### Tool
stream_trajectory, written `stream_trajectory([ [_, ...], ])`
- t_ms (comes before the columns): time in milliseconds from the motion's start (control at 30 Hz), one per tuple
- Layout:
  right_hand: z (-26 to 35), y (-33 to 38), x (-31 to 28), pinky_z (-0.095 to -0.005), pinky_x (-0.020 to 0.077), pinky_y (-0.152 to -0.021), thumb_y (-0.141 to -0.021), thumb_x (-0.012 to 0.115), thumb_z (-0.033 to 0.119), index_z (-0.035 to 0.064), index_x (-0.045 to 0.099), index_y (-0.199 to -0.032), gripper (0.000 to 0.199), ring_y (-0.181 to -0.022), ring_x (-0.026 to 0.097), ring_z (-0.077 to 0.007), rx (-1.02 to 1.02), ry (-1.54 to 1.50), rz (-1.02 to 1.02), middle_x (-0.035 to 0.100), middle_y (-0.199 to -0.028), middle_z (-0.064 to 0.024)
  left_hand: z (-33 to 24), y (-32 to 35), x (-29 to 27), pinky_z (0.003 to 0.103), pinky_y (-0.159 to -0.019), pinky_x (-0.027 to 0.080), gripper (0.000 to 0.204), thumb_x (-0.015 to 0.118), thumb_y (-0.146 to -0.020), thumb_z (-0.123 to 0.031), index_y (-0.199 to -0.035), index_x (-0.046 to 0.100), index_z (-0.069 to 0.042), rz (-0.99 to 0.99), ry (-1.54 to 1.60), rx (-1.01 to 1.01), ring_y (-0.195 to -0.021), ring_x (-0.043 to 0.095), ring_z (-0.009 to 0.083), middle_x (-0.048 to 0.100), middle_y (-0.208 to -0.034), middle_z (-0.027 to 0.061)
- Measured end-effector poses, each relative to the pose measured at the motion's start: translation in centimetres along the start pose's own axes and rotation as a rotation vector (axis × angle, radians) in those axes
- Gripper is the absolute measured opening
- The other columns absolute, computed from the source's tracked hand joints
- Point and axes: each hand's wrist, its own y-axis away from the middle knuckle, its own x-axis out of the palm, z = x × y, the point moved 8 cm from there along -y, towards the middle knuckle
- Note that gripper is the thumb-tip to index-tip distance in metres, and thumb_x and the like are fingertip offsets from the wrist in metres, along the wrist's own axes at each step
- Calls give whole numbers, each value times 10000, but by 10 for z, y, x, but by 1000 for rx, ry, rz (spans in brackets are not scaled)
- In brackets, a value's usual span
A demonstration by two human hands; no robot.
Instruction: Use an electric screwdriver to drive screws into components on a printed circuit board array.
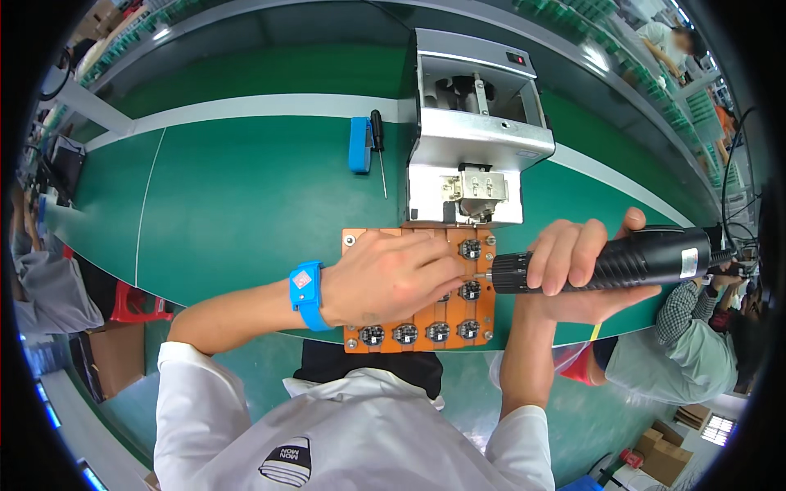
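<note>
At the bench's near edge, the left hand (393,278) presses flat, fingers loosely curled, on an orange fixture board (417,286). The right hand (577,262) grips a black electric screwdriver (622,260), its tip at the board.

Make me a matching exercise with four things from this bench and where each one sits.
Things:
1. wrist strap
2. driver
3. orange tray
4. blue block

Places:
A. in the right hand
B. on the green mat, beside a small screwdriver
C. on the left wrist
D. under the left hand

Pairs: 1-C, 2-A, 3-D, 4-B
</note>
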Motion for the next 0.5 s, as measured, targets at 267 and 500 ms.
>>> stream_trajectory([
  [267, 1, 2, 10, -395, 538, -396, -977, 359, 742, 68, 325, -1461, 830, -444, 558, -221, -16, 60, 15, 535, -665, -88, 3, 3, 2, 320, -524, 533, 198, 818, -809, -210, -834, 652, -105, 35, -32, 11, -646, 655, 166, 608, -751, 1],
  [500, -2, -1, 22, -307, 493, -364, -1008, 425, 652, 21, 351, -1459, 780, -450, 537, -163, -12, 159, 155, 530, -695, -53, -3, 2, 1, 317, -527, 528, 216, 824, -798, -221, -801, 644, -102, 3, -111, 65, -643, 658, 170, 602, -724, 1],
])
